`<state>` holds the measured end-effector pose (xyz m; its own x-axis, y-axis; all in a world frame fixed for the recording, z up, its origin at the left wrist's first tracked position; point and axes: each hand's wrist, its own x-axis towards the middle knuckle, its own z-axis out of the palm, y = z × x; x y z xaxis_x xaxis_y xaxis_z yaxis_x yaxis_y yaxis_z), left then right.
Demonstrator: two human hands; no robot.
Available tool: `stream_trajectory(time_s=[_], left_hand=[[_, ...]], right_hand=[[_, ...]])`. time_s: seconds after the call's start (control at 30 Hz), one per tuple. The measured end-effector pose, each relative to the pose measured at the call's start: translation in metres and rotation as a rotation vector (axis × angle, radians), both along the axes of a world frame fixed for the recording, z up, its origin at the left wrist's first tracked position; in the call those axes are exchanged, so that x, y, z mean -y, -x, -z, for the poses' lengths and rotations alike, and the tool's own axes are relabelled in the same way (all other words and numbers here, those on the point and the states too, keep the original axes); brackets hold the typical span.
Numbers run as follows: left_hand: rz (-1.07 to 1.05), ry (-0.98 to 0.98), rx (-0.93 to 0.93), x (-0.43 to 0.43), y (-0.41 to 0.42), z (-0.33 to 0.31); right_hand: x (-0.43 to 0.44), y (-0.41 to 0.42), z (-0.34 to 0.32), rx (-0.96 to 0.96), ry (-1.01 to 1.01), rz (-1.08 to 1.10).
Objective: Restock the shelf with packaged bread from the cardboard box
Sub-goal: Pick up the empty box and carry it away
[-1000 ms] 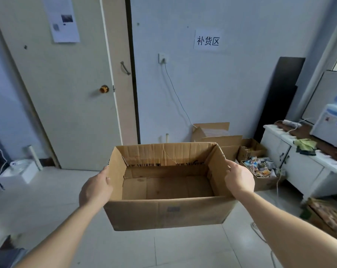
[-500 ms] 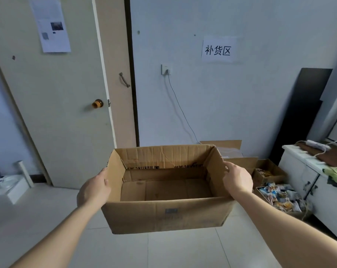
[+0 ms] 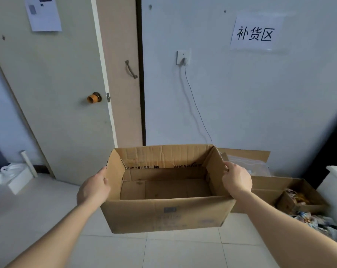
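You hold the brown corrugated cardboard box [image 3: 163, 215] clear of the pale tiled floor [image 3: 183, 252], open top up and no bread visible inside. Your left hand [image 3: 93, 190] clasps its left wall and your right hand [image 3: 237, 179] pinches the right wall's rim, probably one per side to keep it level. The black print under its far rim is too blurred to read, but the white paper sign [image 3: 256, 33] on the wall beyond reads 补货区, and open cartons of packets [image 3: 299, 192] sit to your right.

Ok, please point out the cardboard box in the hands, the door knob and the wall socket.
cardboard box [image 3: 163, 215]: head view, near outer wall.
door knob [image 3: 93, 98]: head view, orange front.
wall socket [image 3: 181, 55]: head view, white faceplate.
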<state>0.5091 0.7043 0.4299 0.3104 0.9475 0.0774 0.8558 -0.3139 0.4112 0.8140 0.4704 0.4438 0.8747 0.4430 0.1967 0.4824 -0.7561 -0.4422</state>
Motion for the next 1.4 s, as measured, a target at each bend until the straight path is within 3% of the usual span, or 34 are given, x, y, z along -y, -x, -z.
stream_trajectory(time_s=[0.67, 1.07, 1.4], left_hand=[[-0.230, 0.099, -0.138, -0.158, -0.193, 0.080], [-0.284, 0.223, -0.199, -0.225, -0.243, 0.163], [-0.356, 0.369, -0.196, -0.286, -0.270, 0.268]], right_hand=[[-0.234, -0.226, 0.075, -0.098, 0.165, -0.205], [-0.352, -0.296, 0.160, -0.188, 0.280, -0.325], [-0.434, -0.321, 0.264, -0.243, 0.434, -0.389]])
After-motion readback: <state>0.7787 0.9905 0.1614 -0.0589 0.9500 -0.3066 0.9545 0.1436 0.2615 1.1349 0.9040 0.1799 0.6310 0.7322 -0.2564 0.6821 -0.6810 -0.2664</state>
